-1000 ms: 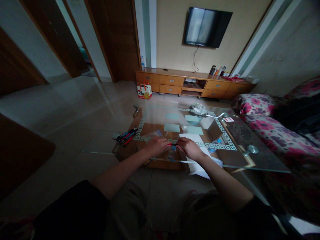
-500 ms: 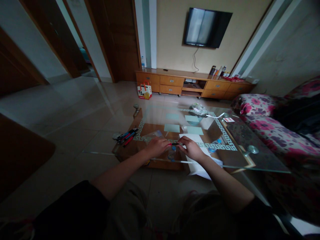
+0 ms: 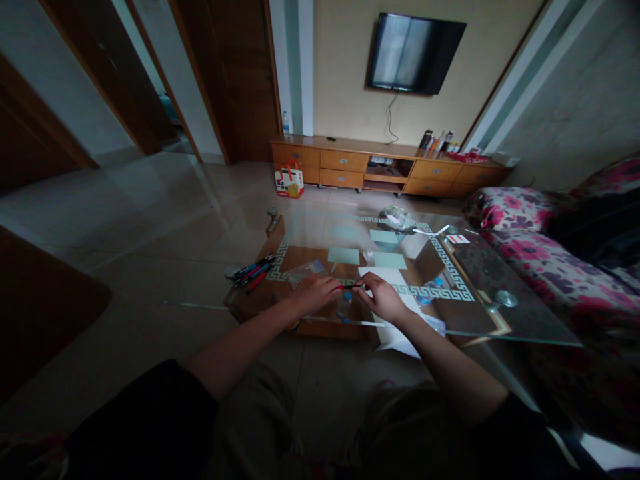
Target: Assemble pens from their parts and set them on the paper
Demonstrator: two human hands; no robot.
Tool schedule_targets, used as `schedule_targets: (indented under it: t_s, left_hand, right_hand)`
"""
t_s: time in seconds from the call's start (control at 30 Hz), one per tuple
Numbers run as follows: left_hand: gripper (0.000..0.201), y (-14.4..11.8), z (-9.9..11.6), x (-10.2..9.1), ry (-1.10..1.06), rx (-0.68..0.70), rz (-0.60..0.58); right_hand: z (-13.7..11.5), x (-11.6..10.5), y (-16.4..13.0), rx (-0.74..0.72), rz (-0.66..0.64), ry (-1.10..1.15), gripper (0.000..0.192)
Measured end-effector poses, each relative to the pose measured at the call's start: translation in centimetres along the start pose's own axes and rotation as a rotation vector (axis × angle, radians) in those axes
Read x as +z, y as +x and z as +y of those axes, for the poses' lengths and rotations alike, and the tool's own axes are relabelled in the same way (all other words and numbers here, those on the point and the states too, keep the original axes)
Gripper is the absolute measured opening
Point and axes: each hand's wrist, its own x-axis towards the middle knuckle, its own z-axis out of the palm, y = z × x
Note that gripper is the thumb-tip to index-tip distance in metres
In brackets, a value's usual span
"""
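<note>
Just below the frame's centre, over the glass table, you pinch one pen between both hands: left hand on its red end, right hand on the dark end. It looks mid-handling. One white sheet lies beneath; the pen pile at centre-left seems untouched.

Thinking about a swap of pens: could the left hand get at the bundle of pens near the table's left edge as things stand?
Probably yes, once freed: the left hand shares a pen with the right hand, and only bare glass table lies toward the bundle of pens.
</note>
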Motion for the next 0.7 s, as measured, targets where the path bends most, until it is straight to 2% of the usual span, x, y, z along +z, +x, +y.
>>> schedule_targets:
  t_s: [0.17,0.33,0.47,0.6,0.7]
  left_hand:
    - [0.029,-0.1,-0.2,0.1,0.006,-0.017,0.009]
    - [0.03,-0.1,-0.1,0.1,0.037,-0.068,0.035]
    - [0.029,-0.1,-0.1,0.2,0.033,-0.102,0.043]
    - [0.029,-0.2,-0.3,0.4,0.024,-0.127,0.055]
    - [0.029,-0.2,-0.4,0.4,0.027,-0.125,0.052]
  right_hand:
    - [0.6,0.5,0.0,0.033,0.047,0.125,0.021]
    - [1.4,1.7,0.2,0.2,0.17,0.432,0.027]
    - [2.2,1.6,0.5,0.28,0.255,0.593,0.032]
    - [3.2,0.4,0.4,0.346,0.34,0.575,0.034]
    - [4.6,-0.7,-0.3,0.365,0.364,0.407,0.03]
